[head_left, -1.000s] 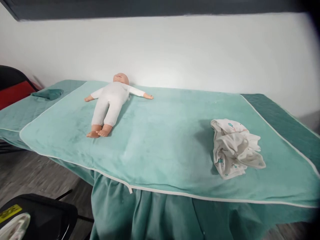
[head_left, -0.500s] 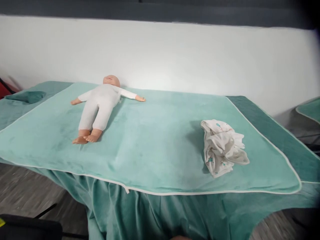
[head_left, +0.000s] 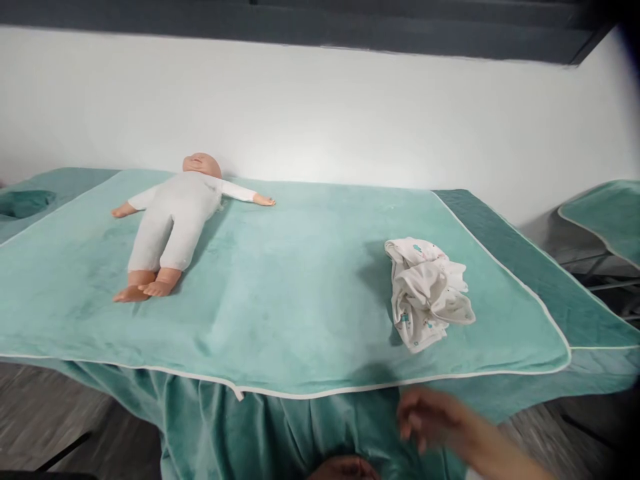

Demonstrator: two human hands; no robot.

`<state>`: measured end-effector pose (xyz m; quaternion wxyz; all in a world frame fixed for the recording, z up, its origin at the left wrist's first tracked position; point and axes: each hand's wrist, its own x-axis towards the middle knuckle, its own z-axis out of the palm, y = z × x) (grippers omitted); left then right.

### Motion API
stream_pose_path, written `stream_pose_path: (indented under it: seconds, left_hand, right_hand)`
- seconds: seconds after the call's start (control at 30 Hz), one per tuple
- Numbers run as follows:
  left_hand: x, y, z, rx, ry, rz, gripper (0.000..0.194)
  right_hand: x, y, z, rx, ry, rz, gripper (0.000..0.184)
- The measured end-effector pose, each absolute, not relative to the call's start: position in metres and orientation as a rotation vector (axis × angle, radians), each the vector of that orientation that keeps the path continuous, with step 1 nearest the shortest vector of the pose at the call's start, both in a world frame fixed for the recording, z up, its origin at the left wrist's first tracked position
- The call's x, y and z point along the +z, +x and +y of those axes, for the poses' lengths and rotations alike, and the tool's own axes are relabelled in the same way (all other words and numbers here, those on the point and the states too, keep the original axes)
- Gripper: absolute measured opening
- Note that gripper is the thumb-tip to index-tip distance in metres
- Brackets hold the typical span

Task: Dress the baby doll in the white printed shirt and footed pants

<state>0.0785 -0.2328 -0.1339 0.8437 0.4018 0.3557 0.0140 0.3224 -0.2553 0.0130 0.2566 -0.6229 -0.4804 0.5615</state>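
Note:
My right hand (head_left: 434, 417) is in the air just off the front edge of the bed, below a crumpled white garment (head_left: 425, 290) with small teal prints. Its fingers are loosely bent, a little blurred and apart, with nothing in them. At the bottom edge of the view only a part of my left hand (head_left: 345, 469) shows; its fingers are mostly cut off. A baby doll (head_left: 183, 207) in a white body lies on its back at the left, arms spread and bare feet toward me. Neither hand touches the doll or the garment.
A pale green sheet with white piping (head_left: 300, 300) covers the bed, over a darker green cover (head_left: 235, 433) that hangs down in front. Behind stands a white wall (head_left: 320, 113). Another green-covered bed (head_left: 610, 213) shows at the right edge.
My right hand has come into view from the lower right, and more of the other hand shows at the bottom. The view has turned slightly right; doll and garment lie as before.

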Motion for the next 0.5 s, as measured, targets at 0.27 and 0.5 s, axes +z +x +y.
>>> stream_pose_path:
  seconds: [0.27, 0.5]
  left_hand:
    - [-0.153, 0.078, -0.239, 0.037, 0.833, 0.658, 0.071]
    - [-0.153, 0.077, -0.242, 0.04, 0.855, 0.681, 0.064]
  right_hand:
    - [0.049, 0.38, -0.189, -0.056, -2.035, -1.113, 0.042]
    - [0.043, 0.384, -0.143, 0.109, -2.314, -1.203, 0.036]
